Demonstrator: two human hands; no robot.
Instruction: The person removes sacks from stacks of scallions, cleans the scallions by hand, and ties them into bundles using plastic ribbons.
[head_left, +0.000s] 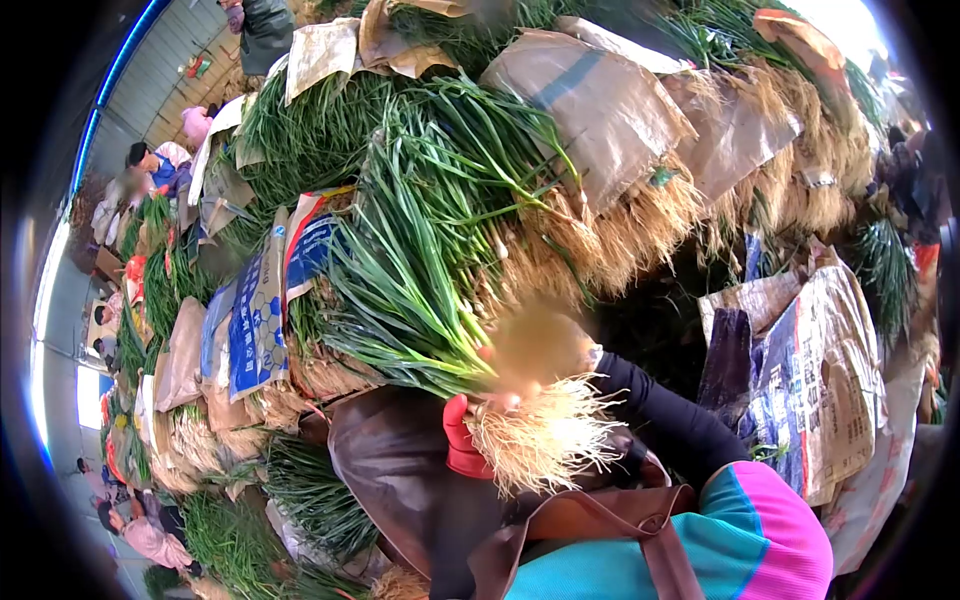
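A bunch of green garlic (440, 310) is held in front of my chest, its long green leaves pointing up and left and its pale roots (545, 430) hanging at the lower right. My left hand (467, 440), in a red glove, is closed against the underside of the bunch beside the roots. From the right, my right hand (540, 350) reaches over the stems. Most of it is blurred, but a few fingertips show on the stems, closed round them. Behind the bunch lies a large heap of similar plants (400, 180), roots facing right.
Paper and woven sacks (595, 110) cover parts of the stacked bundles. A blue printed sack (258, 320) lies at left, and a worn sack (815, 370) stands at right. Other people (160, 170) sit among bundles along the left side. A brown apron (410, 470) covers my lap.
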